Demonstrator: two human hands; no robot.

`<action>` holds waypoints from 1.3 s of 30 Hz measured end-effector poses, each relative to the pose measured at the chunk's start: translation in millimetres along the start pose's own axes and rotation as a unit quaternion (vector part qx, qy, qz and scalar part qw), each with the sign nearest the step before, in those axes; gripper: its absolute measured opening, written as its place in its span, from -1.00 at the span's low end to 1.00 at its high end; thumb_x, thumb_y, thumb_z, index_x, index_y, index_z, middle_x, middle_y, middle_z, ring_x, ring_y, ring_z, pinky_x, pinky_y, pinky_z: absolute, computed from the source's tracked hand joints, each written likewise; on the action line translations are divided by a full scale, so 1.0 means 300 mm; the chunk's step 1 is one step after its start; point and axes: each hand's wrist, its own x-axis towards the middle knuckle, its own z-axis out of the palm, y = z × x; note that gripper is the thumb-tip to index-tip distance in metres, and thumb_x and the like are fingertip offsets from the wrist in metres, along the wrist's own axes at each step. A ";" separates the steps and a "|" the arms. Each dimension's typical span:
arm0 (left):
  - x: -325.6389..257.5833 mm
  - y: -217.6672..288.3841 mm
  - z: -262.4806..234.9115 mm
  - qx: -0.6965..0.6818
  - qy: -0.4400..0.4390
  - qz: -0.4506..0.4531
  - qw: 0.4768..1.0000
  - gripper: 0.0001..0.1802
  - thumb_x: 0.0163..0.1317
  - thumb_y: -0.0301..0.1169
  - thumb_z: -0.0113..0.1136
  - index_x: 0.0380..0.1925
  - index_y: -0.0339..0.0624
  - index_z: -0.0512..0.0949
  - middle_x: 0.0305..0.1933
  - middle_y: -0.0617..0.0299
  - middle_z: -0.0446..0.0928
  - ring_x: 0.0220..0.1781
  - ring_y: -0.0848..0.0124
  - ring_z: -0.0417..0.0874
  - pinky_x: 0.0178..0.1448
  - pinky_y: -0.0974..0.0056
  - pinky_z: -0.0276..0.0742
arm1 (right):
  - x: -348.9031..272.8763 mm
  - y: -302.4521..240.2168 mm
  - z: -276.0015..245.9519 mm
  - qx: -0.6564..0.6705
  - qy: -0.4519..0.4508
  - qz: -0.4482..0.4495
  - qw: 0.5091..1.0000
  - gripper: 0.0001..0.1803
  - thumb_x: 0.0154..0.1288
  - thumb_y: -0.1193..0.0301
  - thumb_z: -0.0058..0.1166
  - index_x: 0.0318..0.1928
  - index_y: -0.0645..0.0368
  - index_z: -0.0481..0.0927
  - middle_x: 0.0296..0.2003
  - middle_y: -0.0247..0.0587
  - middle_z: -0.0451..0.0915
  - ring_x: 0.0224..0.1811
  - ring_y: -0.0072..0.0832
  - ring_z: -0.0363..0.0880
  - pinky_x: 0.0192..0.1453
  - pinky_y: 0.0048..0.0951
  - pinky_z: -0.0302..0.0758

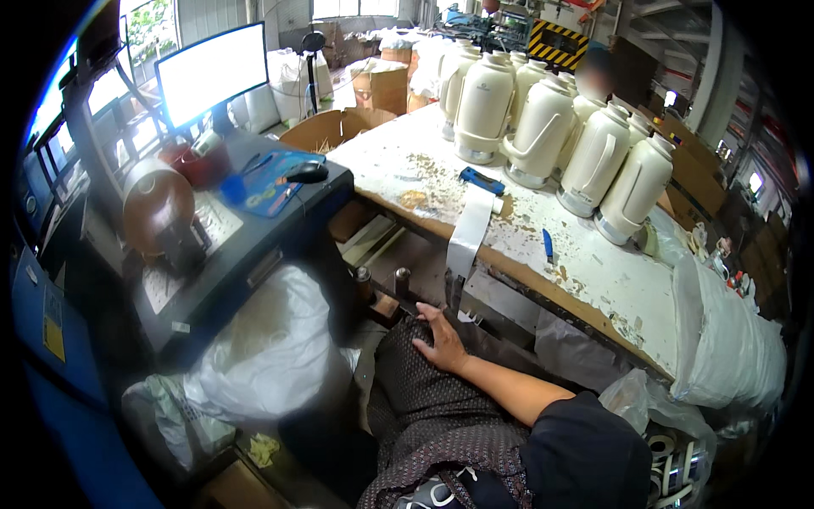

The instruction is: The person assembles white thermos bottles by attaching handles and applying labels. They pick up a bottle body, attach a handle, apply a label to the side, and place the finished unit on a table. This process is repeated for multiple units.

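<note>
My right hand (443,343) rests on my thigh, over the dark patterned apron (415,386). Its fingers are spread and hold nothing. My left hand is out of sight. Beyond the right hand stands a worn white worktable (585,293). On it, several cream vacuum flasks (543,127) with handles stand grouped toward the back. A blue utility knife (548,245) lies near the table's front edge, and a blue hand tool (482,179) lies farther back. From the front edge a white paper strip (471,231) hangs down.
To the left, a dark desk (292,225) carries a lit monitor (212,75), a computer mouse (307,172) and a blue mat. A large white sack (263,352) sits below it. Plastic-wrapped goods (729,339) lean at the table's right end. A person (593,76) is behind the flasks.
</note>
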 end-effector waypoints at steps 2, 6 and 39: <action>-0.008 -0.010 -0.025 0.007 0.000 0.020 1.000 -0.72 0.24 -0.24 0.23 -0.16 -0.18 0.65 -0.39 0.00 0.63 -0.32 -0.08 0.62 -0.07 -0.05 0.52 | 0.002 0.006 0.002 0.008 0.011 0.005 1.000 -0.20 0.06 0.55 0.26 0.34 0.17 0.21 0.23 0.00 0.34 0.12 -0.14 0.51 0.24 -0.23 0.40; -0.033 -0.013 -0.141 0.030 0.014 0.086 0.996 -0.72 0.23 -0.24 0.24 -0.17 -0.19 0.65 -0.40 0.01 0.63 -0.32 -0.08 0.61 -0.06 -0.05 0.51 | 0.005 -0.003 0.018 0.003 -0.011 -0.009 1.000 -0.50 0.06 0.54 0.25 0.07 0.07 0.52 0.19 -0.08 0.37 0.15 -0.14 0.47 0.25 -0.20 0.39; -0.400 1.425 -0.886 -0.302 0.191 0.613 0.705 -0.27 0.27 -0.13 0.09 0.39 -0.12 0.14 0.51 -0.22 -0.07 0.52 -0.15 0.00 0.50 -0.18 -0.10 | 0.234 -0.218 -0.263 0.340 0.079 -0.296 0.889 -0.27 0.12 0.74 -0.03 0.36 0.16 0.22 0.27 0.18 0.36 0.30 0.12 0.37 0.34 -0.13 0.38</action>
